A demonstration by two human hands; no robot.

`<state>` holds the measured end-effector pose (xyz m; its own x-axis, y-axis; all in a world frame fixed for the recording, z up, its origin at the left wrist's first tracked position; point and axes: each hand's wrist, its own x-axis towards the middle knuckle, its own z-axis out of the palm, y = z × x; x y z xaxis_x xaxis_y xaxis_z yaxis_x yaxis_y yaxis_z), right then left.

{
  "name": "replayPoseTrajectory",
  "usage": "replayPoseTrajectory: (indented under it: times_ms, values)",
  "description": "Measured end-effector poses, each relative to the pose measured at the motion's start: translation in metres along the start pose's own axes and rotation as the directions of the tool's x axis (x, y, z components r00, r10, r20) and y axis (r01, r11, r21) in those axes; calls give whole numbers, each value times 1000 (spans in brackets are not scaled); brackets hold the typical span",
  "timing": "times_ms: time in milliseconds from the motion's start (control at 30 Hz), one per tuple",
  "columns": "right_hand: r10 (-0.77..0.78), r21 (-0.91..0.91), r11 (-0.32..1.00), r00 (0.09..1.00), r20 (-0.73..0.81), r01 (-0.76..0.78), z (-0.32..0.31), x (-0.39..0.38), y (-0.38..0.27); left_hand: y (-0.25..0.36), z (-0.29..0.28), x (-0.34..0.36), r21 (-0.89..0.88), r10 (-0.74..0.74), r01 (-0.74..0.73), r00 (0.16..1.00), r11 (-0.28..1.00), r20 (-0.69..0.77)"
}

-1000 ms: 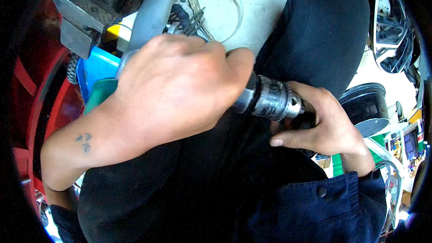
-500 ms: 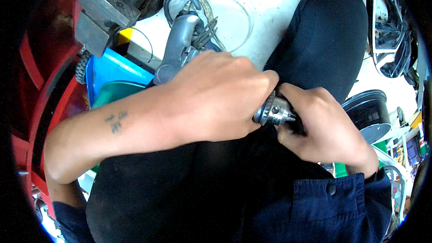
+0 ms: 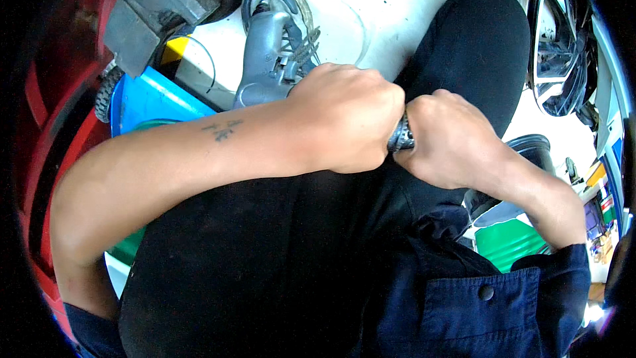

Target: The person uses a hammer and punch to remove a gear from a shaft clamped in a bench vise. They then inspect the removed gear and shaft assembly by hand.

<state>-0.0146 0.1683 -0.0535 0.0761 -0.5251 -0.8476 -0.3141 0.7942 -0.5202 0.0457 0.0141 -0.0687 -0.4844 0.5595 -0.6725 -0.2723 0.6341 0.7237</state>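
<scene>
A grey metal air drill (image 3: 260, 66) lies across my lap, its handle pointing up and away with a hose at the end. My left hand (image 3: 348, 119) is closed in a fist round the front of the drill. Just right of it, my right hand (image 3: 445, 138) wraps round the drill chuck (image 3: 401, 135). Only a narrow toothed strip of the chuck shows between the two fists; its jaws are hidden in my right hand. Both hands are held above my dark trousers.
A metal vise (image 3: 172, 0) stands at the upper left, beside a blue plastic bin (image 3: 159, 101) and red metalwork (image 3: 63, 93). On the right are a black round container (image 3: 533, 149), a green ribbed object (image 3: 509, 242) and black-and-white parts (image 3: 560, 53).
My right hand has moved up and closed over the chuck, covering the jaws that showed before. My left hand and forearm have shifted slightly upward.
</scene>
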Motion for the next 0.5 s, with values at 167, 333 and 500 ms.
replayPoseTrajectory:
  times_ms: [167,333,500]
  values:
    - [-220,-205,964,946,-239,172,-20,-11,12,2,-11,3,-75,-15,8,996,997,-91]
    - [-340,-295,910,932,-128,292,-98,-16,1,3,-40,-3,-315,-32,-68,953,947,-301]
    - [-421,-35,886,772,-477,462,-108,14,52,-13,-56,1,-429,106,-424,799,797,-591]
